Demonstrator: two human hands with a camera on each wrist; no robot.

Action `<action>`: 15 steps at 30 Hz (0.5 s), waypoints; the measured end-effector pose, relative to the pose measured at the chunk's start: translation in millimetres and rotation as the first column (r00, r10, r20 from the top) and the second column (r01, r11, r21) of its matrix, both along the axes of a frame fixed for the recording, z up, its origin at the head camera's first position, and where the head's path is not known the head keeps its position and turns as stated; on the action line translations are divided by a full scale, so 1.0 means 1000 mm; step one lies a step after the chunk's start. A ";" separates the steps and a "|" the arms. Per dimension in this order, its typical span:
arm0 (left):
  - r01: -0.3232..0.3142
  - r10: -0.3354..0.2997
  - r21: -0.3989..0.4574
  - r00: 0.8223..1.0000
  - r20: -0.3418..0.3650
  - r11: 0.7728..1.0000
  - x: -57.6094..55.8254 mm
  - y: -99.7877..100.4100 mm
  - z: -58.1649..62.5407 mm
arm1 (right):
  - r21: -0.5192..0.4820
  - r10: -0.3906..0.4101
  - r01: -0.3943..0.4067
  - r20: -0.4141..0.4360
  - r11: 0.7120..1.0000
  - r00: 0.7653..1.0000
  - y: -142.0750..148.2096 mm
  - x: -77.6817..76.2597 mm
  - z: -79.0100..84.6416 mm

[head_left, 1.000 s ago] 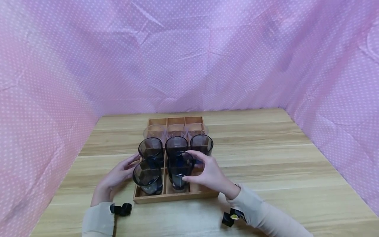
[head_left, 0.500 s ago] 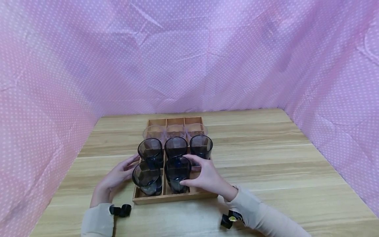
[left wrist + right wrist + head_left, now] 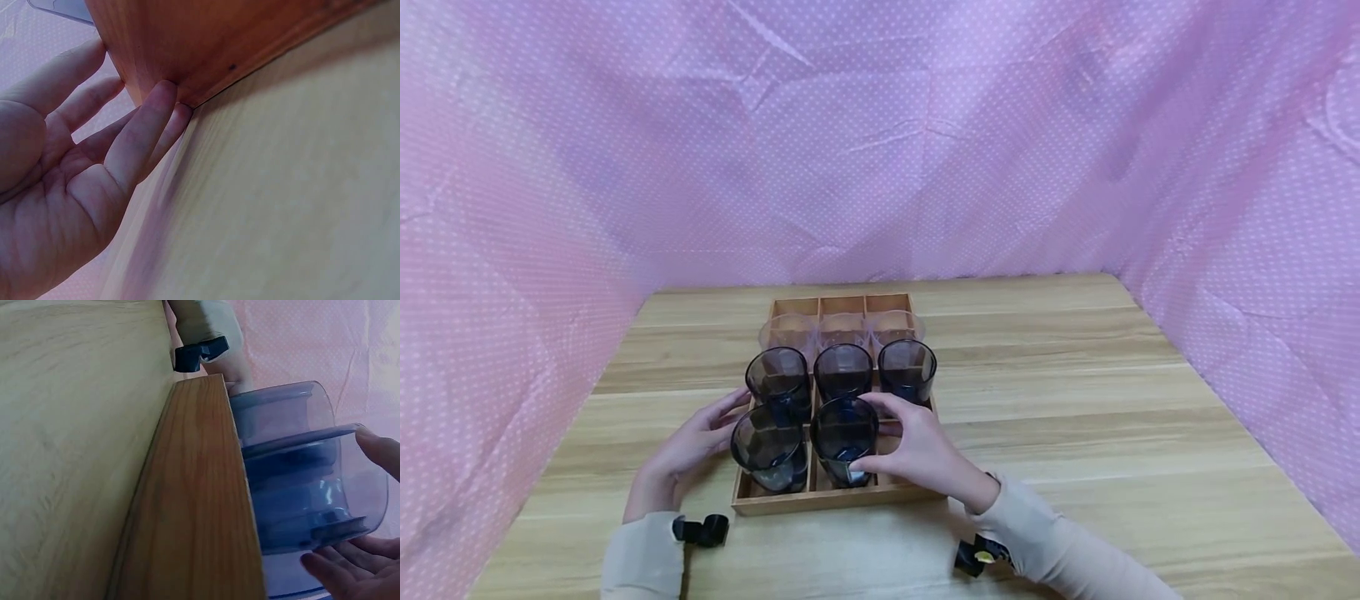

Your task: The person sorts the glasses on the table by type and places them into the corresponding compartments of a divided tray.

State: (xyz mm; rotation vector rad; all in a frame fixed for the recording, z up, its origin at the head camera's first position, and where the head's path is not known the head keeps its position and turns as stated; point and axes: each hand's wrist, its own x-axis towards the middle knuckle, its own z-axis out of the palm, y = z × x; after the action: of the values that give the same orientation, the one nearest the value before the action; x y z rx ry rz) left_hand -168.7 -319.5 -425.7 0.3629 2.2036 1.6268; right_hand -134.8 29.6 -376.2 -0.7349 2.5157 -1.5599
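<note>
My right hand [image 3: 921, 450] holds a smoky dark tumbler [image 3: 844, 433] between thumb and fingers. This tumbler stands in the front middle compartment of a wooden divided box [image 3: 842, 500]. In the right wrist view the thumb touches the tumbler's rim [image 3: 359, 430] and the fingers lie at its other side. My left hand [image 3: 696, 442] is at the box's left side; in the left wrist view its extended fingertips touch the outer wall [image 3: 181, 50]. Another dark tumbler [image 3: 767, 446] leans slightly in the front left compartment.
Behind stands a row of three dark tumblers, among them the right one [image 3: 907, 371], then three clear cups, one at the right [image 3: 897, 329]. The front right compartment [image 3: 898, 479] shows bare wood. A wooden table [image 3: 1075, 400] surrounds the box; pink dotted cloth [image 3: 880, 167] hangs behind.
My right hand has lowered the dark tumbler into the front middle compartment, still holding it. The left hand stays at the box's side.
</note>
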 end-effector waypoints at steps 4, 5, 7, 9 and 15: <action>0.002 -0.002 0.021 1.000 0.018 1.000 0.001 -0.001 -0.002 | 0.003 0.005 -0.005 -0.057 1.000 0.998 0.007 0.003 0.006; 0.001 -0.002 0.024 1.000 0.021 1.000 0.001 -0.001 -0.002 | -0.016 0.003 -0.004 -0.080 1.000 0.997 0.010 0.003 0.007; 0.008 -0.008 0.029 1.000 0.020 1.000 0.001 -0.002 -0.002 | -0.056 -0.023 0.016 -0.127 0.998 0.992 0.018 0.003 0.011; 0.015 -0.016 0.034 1.000 0.017 0.999 0.002 -0.002 -0.001 | -0.107 -0.057 0.039 -0.172 0.993 0.983 0.028 0.002 0.015; 0.014 -0.014 0.033 1.000 0.018 0.999 0.002 -0.002 -0.001 | -0.136 -0.194 0.165 -0.238 0.977 0.952 0.065 -0.012 0.025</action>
State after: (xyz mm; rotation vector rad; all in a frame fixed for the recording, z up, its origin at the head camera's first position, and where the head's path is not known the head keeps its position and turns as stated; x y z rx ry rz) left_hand -166.3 -321.8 -426.4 0.3707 2.1590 1.6541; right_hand -146.9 94.4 -351.0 -0.7808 2.7609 -1.7876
